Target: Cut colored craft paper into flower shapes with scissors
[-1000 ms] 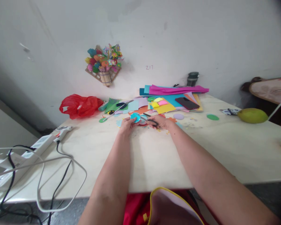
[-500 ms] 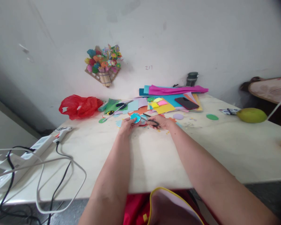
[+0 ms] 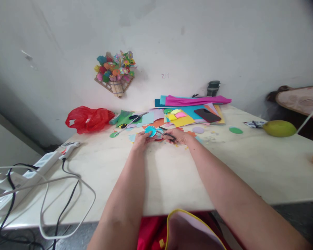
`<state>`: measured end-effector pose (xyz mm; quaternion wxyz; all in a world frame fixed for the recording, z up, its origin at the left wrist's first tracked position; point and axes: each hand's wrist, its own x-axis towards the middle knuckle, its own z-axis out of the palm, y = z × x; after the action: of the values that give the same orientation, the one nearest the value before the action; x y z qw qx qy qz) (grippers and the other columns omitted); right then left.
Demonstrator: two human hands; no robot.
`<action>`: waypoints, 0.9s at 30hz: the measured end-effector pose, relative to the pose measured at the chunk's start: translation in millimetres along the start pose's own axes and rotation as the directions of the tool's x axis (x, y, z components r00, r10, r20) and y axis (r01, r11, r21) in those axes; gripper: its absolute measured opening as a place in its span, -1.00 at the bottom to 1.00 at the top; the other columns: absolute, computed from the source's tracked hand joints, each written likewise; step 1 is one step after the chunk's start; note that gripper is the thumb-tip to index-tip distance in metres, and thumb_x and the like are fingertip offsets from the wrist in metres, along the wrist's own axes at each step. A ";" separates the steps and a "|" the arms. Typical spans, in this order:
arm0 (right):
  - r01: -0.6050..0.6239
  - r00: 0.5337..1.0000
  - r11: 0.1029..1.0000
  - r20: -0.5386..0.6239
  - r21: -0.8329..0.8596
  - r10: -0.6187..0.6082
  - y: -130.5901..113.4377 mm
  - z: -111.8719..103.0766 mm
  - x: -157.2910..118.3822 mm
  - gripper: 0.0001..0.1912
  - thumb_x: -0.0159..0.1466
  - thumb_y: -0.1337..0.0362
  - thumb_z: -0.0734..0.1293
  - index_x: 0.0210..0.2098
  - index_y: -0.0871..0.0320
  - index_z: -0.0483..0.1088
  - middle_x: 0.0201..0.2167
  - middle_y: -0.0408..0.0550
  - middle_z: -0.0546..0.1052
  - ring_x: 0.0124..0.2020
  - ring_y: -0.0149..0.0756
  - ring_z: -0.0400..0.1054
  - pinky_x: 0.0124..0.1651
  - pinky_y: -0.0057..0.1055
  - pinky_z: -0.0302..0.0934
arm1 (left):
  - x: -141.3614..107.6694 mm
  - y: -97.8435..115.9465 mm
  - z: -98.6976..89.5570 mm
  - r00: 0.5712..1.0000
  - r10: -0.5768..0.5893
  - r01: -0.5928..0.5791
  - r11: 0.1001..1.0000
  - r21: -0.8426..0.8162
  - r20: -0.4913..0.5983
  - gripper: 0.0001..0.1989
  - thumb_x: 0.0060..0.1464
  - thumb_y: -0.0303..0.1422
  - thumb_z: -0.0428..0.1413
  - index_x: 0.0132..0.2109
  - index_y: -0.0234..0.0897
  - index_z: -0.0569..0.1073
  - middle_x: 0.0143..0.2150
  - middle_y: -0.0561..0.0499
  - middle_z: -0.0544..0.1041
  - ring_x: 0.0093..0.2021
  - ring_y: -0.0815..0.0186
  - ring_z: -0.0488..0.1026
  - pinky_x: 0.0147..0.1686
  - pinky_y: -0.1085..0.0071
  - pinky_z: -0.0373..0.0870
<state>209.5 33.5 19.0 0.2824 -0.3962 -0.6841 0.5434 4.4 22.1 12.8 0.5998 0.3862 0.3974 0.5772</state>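
My left hand point(image 3: 143, 139) pinches a small blue paper piece point(image 3: 150, 131) with a scalloped edge. In my right hand point(image 3: 179, 135) is a pair of scissors point(image 3: 169, 136), its blades pointing left at the paper's right edge. Whether the blades touch the paper I cannot make out. Under and around both hands lie cut paper bits, among them an orange piece point(image 3: 191, 133) and a lilac paper circle point(image 3: 198, 130). A green paper circle point(image 3: 236, 130) lies farther right.
Coloured sheets point(image 3: 184, 121) and a dark phone point(image 3: 207, 115) lie behind my hands. Left of them are a second pair of scissors point(image 3: 137, 117) and a red plastic bag point(image 3: 88, 118). A power strip point(image 3: 45, 161) with cables sits at the left, a green-yellow fruit point(image 3: 279, 128) at the right.
Almost nothing differs. Both hands keep their hold on the blue paper and the scissors; the view has shifted very slightly.
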 end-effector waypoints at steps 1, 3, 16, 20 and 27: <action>0.007 1.000 1.000 -0.004 -0.005 -0.007 0.0 0.4 0.2 -0.74 0.15 0.13 0.38 -0.48 0.20 0.34 -0.70 -0.18 0.39 -0.74 -0.54 0.13 -0.70 -0.56 -0.12 | 0.0 -0.1 0.4 1.000 0.001 -0.001 1.000 -0.005 -0.004 -0.99 -0.04 -0.56 0.21 -0.38 -0.48 0.53 -0.42 -0.16 0.60 -0.44 0.25 0.58 -0.43 0.45 0.53; 0.020 1.000 1.000 -0.002 -0.004 -0.020 1.5 1.0 1.8 -0.70 0.12 0.10 0.40 -0.50 0.20 0.34 -0.69 -0.19 0.39 -0.74 -0.55 0.13 -0.70 -0.56 -0.14 | 0.3 -0.8 1.0 1.000 0.005 -0.005 1.000 -0.008 -0.013 -0.99 -0.04 -0.56 0.21 -0.39 -0.47 0.53 -0.41 -0.15 0.60 -0.43 0.25 0.59 -0.41 0.44 0.55; 0.046 0.999 0.996 -0.023 0.082 -0.044 7.7 3.0 12.6 -0.68 0.09 0.07 0.42 -0.48 0.20 0.32 -0.66 -0.19 0.41 -0.73 -0.55 0.17 -0.71 -0.56 -0.18 | 2.1 -4.5 9.5 0.994 0.053 -0.064 0.991 -0.121 -0.094 -0.94 0.01 -0.60 0.15 -0.35 -0.44 0.51 -0.40 -0.10 0.59 -0.40 0.25 0.60 -0.31 0.38 0.59; 0.042 0.999 0.995 -0.014 0.091 -0.041 7.8 2.2 12.0 -0.68 0.08 0.09 0.42 -0.49 0.20 0.31 -0.66 -0.18 0.42 -0.73 -0.56 0.18 -0.71 -0.56 -0.17 | 3.5 -5.5 8.0 0.996 0.051 -0.060 0.990 -0.126 -0.073 -0.93 0.01 -0.61 0.13 -0.35 -0.45 0.51 -0.39 -0.12 0.60 -0.39 0.23 0.60 -0.33 0.40 0.59; 0.057 0.998 0.995 0.011 0.079 -0.058 8.0 -0.3 8.0 -0.67 0.09 0.06 0.40 -0.49 0.19 0.30 -0.65 -0.17 0.43 -0.72 -0.54 0.17 -0.70 -0.56 -0.12 | 4.8 -6.6 3.9 0.998 0.043 -0.048 0.995 -0.088 -0.055 -0.94 -0.01 -0.58 0.17 -0.32 -0.43 0.52 -0.35 -0.13 0.61 -0.35 0.24 0.60 -0.22 0.32 0.60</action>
<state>207.4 41.1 10.9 0.3087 -0.3614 -0.6753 0.5640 10.6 26.7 8.0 0.5923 0.3524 0.3784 0.6179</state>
